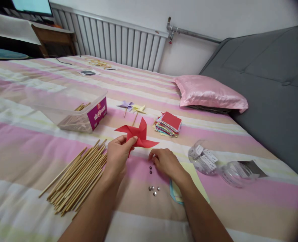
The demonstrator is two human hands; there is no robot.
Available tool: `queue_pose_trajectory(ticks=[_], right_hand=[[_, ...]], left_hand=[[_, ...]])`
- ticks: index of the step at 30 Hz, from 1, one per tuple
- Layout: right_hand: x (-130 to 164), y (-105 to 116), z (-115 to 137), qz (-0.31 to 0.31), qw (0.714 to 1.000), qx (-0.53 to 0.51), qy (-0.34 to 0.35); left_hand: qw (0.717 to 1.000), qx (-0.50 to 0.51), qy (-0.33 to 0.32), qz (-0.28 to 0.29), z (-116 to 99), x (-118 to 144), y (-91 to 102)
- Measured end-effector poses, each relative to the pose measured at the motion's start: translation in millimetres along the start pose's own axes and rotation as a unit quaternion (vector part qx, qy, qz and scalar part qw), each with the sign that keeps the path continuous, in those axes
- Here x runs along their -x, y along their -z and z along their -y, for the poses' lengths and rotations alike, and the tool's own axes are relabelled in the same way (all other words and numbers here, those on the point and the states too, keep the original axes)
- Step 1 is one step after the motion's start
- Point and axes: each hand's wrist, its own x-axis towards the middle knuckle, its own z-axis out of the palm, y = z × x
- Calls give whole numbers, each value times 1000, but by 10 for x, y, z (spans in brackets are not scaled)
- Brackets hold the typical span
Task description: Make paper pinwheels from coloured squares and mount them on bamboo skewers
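Observation:
My left hand (119, 149) pinches a red paper pinwheel (140, 134) at its centre, the thumb on top of the folded points. Down on the striped bedspread, my right hand (167, 163) has its fingers curled together beside small dark round pieces (150, 170); whatever its fingertips hold is hidden. Several shiny metal snap-like pieces (154, 193) lie closer to me. Pale yellow and blue paper sheets (195, 178) are partly under my right forearm. Behind the red pinwheel lie a purple pinwheel (126, 105) and a yellow pinwheel (139, 108) on sticks.
Many thin wooden sticks (80, 179) lie left of my left arm. A clear plastic box (70, 114) holds more sticks. Stacked coloured paper (169, 121), a round clear container (201, 158) with labelled packets, and its likely lid (236, 174) are rightward. A pink pillow (210, 92) lies beyond.

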Motion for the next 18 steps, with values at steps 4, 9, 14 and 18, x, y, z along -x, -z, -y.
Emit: queue_pose_trajectory(ticks=[4,9,14,18], right_hand=[[32,70,-19,11,999,-25,17],[71,137,-22,50,997,-37,35],[61,140,7,66,997,-30,24],[62,129,60,60,998,15,1]], left_hand=[[1000,3,-4,2,-4,5,12],[1000,6,0,2,-7,8,21],[1000,6,-4,9,-4,6,17],[1000,8,-3,6,-5,19,14]])
